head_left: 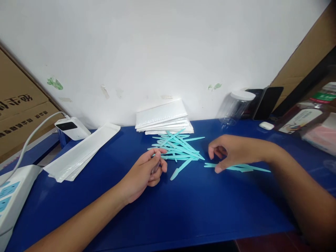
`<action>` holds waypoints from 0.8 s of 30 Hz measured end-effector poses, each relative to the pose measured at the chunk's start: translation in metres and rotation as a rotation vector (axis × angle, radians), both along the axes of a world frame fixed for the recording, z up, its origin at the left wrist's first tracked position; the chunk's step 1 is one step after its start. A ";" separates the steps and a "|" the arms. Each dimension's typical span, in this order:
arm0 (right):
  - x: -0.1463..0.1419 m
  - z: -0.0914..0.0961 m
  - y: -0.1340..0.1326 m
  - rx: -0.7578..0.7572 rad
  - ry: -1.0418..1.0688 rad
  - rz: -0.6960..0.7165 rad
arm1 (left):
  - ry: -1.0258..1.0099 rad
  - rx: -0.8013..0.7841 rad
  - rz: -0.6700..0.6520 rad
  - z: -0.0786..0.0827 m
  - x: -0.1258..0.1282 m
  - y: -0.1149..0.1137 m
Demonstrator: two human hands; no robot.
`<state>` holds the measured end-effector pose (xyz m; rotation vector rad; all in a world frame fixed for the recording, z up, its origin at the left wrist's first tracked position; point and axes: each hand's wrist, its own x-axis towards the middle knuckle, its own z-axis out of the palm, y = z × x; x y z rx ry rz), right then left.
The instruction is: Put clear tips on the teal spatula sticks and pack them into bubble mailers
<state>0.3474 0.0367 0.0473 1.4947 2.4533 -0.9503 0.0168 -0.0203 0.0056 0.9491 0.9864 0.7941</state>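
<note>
A loose heap of slim turquoise eyebrow razors (181,148) lies crisscrossed in the middle of the blue table (168,217). My left hand (151,169) is at the heap's near left edge, thumb and curled fingers closed. Something small and greyish shows between them, too unclear to name. To the right, my right hand (228,152) hovers with thumb and fingers apart and nothing visible in its grasp. Beneath it lies a smaller group of the same razors (243,168), partly hidden by the hand. Behind the heap sits a stack of white glossy packets (162,117).
More long white packets (81,154) lie at the left, near a white device with a cable (72,127) and a power strip (13,199). A clear jar (233,108), dark phone (269,101), white earbud case (266,125) and labelled bottle (301,117) stand at the right.
</note>
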 end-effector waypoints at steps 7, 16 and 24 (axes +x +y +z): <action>-0.008 -0.007 -0.004 -0.070 0.065 0.026 | 0.105 0.073 -0.021 -0.003 -0.002 0.001; -0.018 -0.002 -0.006 0.320 0.641 -0.184 | 0.064 0.027 0.027 -0.002 -0.009 0.004; -0.055 -0.015 -0.017 0.159 1.115 -0.397 | 0.030 -0.013 0.164 0.001 -0.002 0.002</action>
